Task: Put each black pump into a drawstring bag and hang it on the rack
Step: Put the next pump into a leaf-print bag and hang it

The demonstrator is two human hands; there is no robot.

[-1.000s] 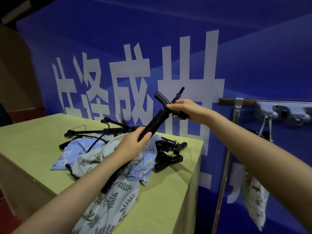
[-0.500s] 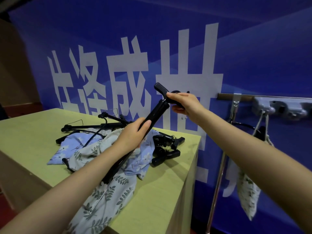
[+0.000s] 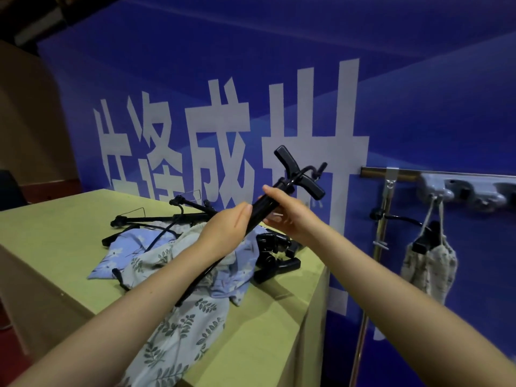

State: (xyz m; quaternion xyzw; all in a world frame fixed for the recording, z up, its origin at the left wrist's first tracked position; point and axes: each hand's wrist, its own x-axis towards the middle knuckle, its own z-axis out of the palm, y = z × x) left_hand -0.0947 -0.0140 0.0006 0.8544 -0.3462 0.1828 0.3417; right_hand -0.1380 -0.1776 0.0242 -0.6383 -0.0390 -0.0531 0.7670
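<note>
While our left hand [image 3: 229, 227] grips the pump [image 3: 268, 205] barrel, our right hand [image 3: 287, 216] holds it higher, steadying it for bagging.

Hidden and cut-off parts

Lower barrel of the slim black pump [image 3: 268, 199] lost behind the left hand [image 3: 227, 229] and forearm; right hand [image 3: 290, 216] fingers tucked behind the barrel. Grey hook rail of the rack [image 3: 458, 188] cropped by the right edge. Leaf-print fabric drawstring bag [image 3: 178, 325] cut off at the bottom edge.
</note>
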